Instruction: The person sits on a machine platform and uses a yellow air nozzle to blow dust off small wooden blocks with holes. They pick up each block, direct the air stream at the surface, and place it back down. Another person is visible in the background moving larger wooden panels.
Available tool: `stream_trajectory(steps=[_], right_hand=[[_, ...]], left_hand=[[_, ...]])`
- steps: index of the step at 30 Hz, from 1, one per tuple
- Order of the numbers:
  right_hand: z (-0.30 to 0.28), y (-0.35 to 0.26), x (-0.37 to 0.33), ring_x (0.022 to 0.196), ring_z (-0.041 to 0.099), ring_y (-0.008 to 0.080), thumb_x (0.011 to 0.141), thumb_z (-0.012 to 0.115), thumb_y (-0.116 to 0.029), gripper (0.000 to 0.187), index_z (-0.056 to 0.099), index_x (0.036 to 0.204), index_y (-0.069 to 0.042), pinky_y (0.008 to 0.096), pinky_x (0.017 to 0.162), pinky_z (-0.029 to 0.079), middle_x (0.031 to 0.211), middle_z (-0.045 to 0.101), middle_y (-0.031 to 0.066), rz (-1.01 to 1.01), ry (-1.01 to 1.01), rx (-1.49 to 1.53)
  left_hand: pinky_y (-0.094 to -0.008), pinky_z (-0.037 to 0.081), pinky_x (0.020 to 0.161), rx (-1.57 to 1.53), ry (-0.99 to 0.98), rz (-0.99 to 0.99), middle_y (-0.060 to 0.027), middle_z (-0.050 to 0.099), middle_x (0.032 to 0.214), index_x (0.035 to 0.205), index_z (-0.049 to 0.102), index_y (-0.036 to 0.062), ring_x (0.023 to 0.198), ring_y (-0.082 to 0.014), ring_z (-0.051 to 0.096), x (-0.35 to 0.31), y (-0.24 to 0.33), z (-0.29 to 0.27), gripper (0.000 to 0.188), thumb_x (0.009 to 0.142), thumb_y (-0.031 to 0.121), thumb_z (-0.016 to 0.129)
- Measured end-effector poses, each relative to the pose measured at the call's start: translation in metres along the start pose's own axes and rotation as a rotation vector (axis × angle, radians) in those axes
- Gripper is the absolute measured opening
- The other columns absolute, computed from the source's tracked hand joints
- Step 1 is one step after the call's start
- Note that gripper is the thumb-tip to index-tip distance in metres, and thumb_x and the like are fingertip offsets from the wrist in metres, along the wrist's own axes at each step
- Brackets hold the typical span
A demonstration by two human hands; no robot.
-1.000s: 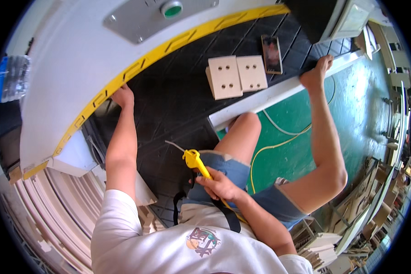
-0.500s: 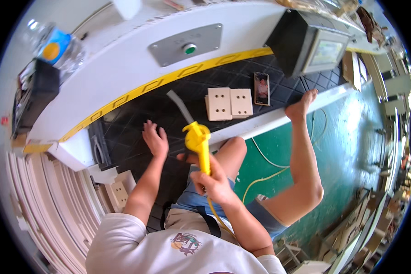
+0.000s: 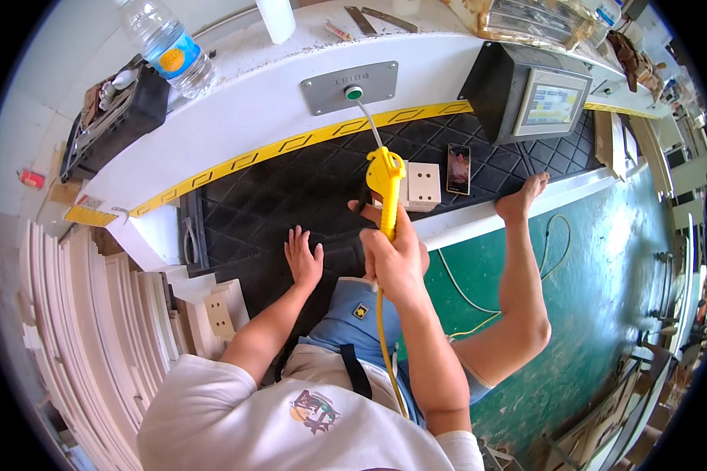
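My right hand (image 3: 397, 259) grips a yellow air blow gun (image 3: 387, 182), its yellow hose trailing down past my lap. The gun's thin metal nozzle reaches up to the green push button (image 3: 354, 93) on a grey metal plate (image 3: 319, 95); its tip appears to meet the button's lower edge, but contact is hard to tell. Resting on the black quilted mat (image 3: 251, 200), my left hand (image 3: 303, 259) is empty with its fingers spread. Behind the gun lie cream blocks (image 3: 424, 187) with dark holes, partly hidden by it and my hand.
A phone (image 3: 458, 169) lies right of the blocks, below a black-housed screen (image 3: 552, 102). On the ledge stand a water bottle (image 3: 169, 49) and a black bin (image 3: 118, 118). Long pale boards (image 3: 94, 314) are stacked at left. Hoses cross the green floor (image 3: 495, 259).
My right hand has raised the blow gun up and to the right, bringing its nozzle to the green button. My left hand stays spread on the mat. The whole view has shifted.
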State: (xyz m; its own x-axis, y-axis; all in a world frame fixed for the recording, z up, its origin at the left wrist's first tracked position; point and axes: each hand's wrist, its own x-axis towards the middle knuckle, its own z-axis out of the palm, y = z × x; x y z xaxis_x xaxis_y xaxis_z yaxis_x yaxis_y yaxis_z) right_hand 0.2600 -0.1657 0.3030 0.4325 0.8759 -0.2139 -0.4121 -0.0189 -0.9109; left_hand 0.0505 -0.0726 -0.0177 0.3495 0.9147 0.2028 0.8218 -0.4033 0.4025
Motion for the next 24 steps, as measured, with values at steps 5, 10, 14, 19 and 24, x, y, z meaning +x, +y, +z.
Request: stream_trajectory(steps=[5, 10, 14, 19, 24], right_hand=[[-0.047, 0.009, -0.070, 0.073, 0.065, 0.0134, 0.093, 0.062, -0.002, 0.057, 0.045, 0.147, 0.003, 0.0253, 0.062, 0.053, 0.129, 0.069, 0.0178, 0.089, 0.038, 0.039], [-0.106, 0.017, -0.155, 0.122, 0.059, 0.0284, 0.092, 0.067, -0.019, 0.066, 0.043, 0.151, 0.001, 0.0410, 0.092, 0.053, 0.137, 0.062, 0.0209, 0.090, 0.093, 0.290], [-0.123, 0.021, -0.211, 0.142, 0.049, 0.0371, 0.092, 0.069, -0.023, 0.071, 0.039, 0.154, -0.005, 0.0512, 0.102, 0.053, 0.148, 0.054, 0.0187, 0.190, -0.015, 0.534], [-0.145, 0.035, -0.280, 0.144, 0.046, 0.0364, 0.100, 0.065, -0.019, 0.063, 0.035, 0.154, -0.006, 0.0528, 0.104, 0.051, 0.149, 0.050, 0.0187, 0.450, -0.110, 0.545], [-0.147, 0.035, -0.319, 0.116, 0.058, 0.0236, 0.104, 0.065, -0.025, 0.060, 0.037, 0.154, -0.007, 0.0358, 0.079, 0.053, 0.128, 0.057, 0.0107, 0.623, -0.102, 0.357]], left_hand=[[-0.0584, 0.028, 0.123, -0.003, -0.015, 0.050, -0.0193, 0.043, 0.161, 0.143, 0.051, 0.0058, 0.153, -0.0399, 0.033, 0.000, -0.006, -0.003, 0.054, 0.097, 0.027, 0.068], [-0.0572, 0.030, 0.121, 0.014, -0.031, -0.046, -0.0189, 0.045, 0.160, 0.139, 0.054, 0.0070, 0.152, -0.0388, 0.036, 0.005, -0.003, 0.004, 0.054, 0.092, 0.025, 0.072], [-0.0530, 0.039, 0.116, -0.105, 0.077, -0.248, -0.0235, 0.055, 0.148, 0.133, 0.059, 0.0047, 0.141, -0.0424, 0.048, 0.020, -0.014, 0.024, 0.052, 0.087, 0.025, 0.074], [-0.0365, 0.054, 0.092, -1.446, -0.386, -0.870, -0.0089, 0.074, 0.121, 0.126, 0.064, 0.0073, 0.109, -0.0207, 0.070, 0.066, 0.095, -0.043, 0.036, 0.103, 0.035, 0.059], [-0.0350, 0.055, 0.090, -1.585, -0.731, -0.576, -0.0050, 0.075, 0.114, 0.124, 0.065, 0.0080, 0.104, -0.0182, 0.071, 0.065, 0.129, -0.100, 0.035, 0.106, 0.038, 0.059]])
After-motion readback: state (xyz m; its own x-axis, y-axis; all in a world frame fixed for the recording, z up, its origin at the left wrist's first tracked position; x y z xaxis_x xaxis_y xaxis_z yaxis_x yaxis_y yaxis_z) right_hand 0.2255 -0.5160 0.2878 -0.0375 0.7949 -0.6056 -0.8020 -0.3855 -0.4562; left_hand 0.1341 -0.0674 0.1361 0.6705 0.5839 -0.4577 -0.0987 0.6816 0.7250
